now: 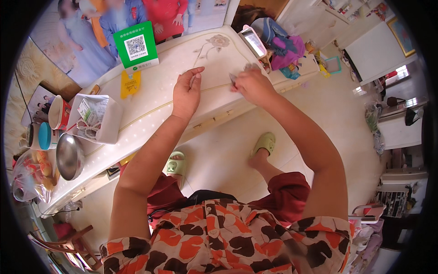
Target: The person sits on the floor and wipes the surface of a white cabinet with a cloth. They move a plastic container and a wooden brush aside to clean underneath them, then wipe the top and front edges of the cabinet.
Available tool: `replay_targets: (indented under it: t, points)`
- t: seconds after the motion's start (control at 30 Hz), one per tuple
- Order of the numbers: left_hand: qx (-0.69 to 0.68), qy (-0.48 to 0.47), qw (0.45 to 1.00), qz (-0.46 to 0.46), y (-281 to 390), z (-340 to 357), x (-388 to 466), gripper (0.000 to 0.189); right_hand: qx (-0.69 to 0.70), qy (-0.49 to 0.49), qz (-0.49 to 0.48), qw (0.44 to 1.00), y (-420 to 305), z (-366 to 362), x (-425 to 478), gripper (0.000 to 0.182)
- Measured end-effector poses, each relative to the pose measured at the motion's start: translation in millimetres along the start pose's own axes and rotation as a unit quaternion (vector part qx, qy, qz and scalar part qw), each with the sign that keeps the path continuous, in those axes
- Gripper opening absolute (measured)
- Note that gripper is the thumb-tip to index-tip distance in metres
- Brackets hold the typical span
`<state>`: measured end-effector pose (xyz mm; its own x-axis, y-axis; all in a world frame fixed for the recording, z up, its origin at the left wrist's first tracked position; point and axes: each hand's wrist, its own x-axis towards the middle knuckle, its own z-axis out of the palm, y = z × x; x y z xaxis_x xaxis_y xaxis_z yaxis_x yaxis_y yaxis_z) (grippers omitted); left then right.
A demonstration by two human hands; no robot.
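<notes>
My left hand [187,90] hovers over the front part of a cream cabinet top [160,89], its fingers bent and the thumb near the index finger. Nothing shows in it, though something thin between the fingertips could be lost to view. Farther right, my right hand [255,85] is curled around a small tool with a grey blade-like tip [232,78] and a bit of red. Motion blur and the fingers hide most of this tool, so its kind is unclear. The two hands are apart, above the printed rose [219,41] on the cabinet top.
A green payment-code stand [136,46] and a yellow tag [130,84] are at the back. To the left are a white bin [111,120], a metal bowl [69,157] and jars. A phone [253,41] leans by a cloth pile [285,48]. Drawers [212,120] line the front.
</notes>
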<state>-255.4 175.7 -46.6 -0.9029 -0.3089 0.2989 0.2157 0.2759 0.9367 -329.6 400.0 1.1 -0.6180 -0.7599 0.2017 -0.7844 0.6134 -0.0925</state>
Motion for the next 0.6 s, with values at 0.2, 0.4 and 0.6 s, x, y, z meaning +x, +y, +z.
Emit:
replay_targets:
  t: [0.2, 0.4, 0.6]
  points:
    - [-0.071, -0.001, 0.997, -0.012, 0, 8, -2, 0.023, 0.008, 0.078, 0.156, 0.985, 49, 24, 47, 0.012]
    - [-0.012, -0.025, 1.0, -0.013, 7, 3, -2, 0.024, -0.018, 0.156, 0.156, 0.975, 18, 40, 58, 0.01]
    - [0.207, -0.27, 0.925, 0.171, 25, 12, -22, 0.059, 0.18, 0.189, 0.051, 0.964, -37, 30, -18, 0.008]
